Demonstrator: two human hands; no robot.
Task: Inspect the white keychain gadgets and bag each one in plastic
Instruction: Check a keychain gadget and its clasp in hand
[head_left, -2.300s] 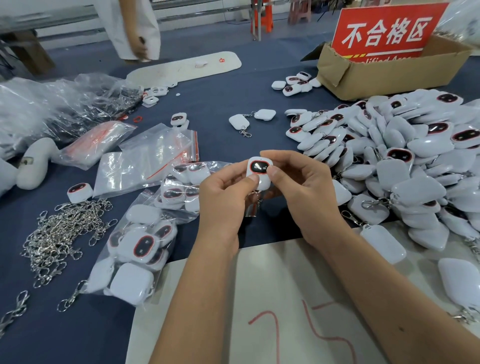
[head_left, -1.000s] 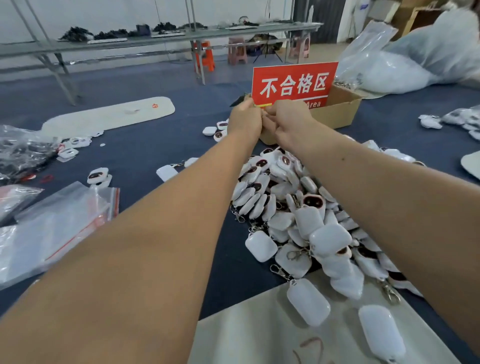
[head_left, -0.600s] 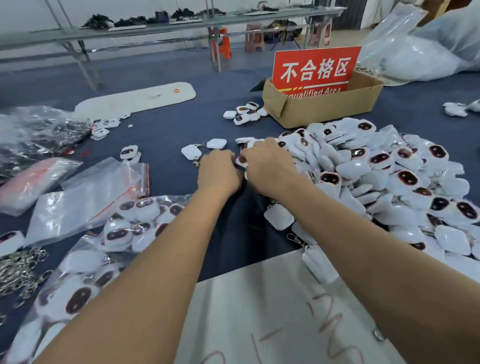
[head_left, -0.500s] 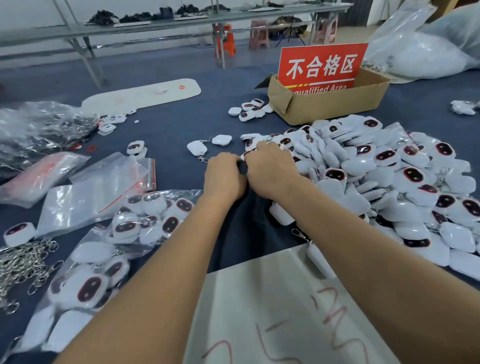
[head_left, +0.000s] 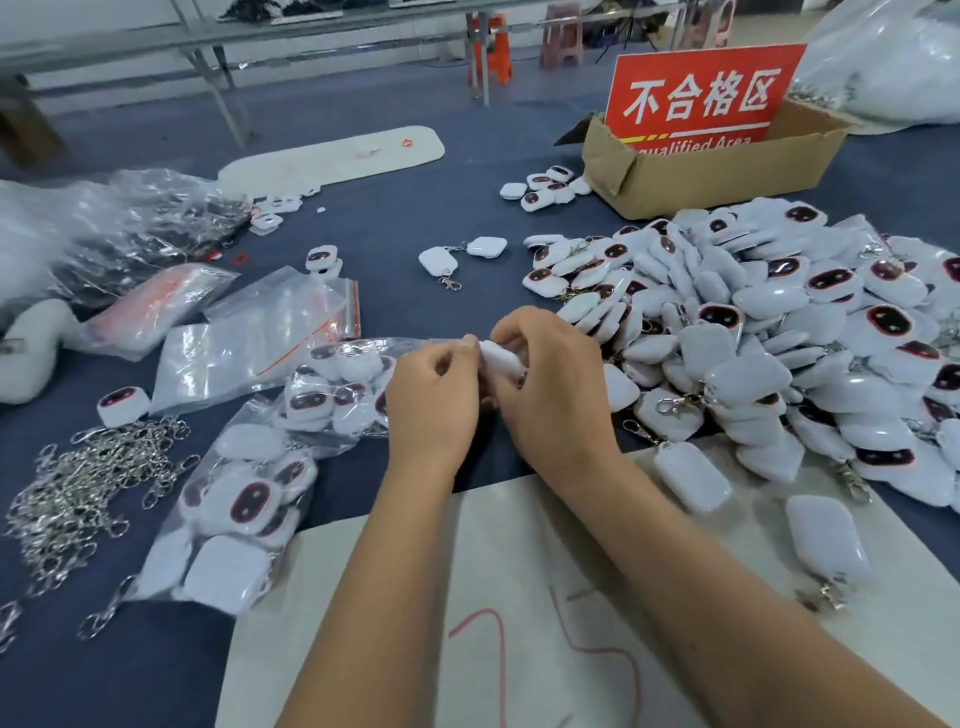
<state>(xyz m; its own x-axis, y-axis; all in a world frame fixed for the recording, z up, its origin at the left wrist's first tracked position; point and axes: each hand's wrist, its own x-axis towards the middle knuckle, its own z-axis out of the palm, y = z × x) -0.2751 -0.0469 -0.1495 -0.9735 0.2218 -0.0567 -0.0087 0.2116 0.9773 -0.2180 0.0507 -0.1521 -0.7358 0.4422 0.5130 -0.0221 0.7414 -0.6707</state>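
Both hands pinch one gadget (head_left: 496, 357) between them, left hand (head_left: 434, 395) and right hand (head_left: 558, 384) at its two ends, above the table's near edge, bags (head_left: 270, 338) lying nearer the left.

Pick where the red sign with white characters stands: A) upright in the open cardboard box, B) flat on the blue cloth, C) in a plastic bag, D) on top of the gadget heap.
A: the red sign rises upright out of the open cardboard box, behind the big heap of white gadgets.
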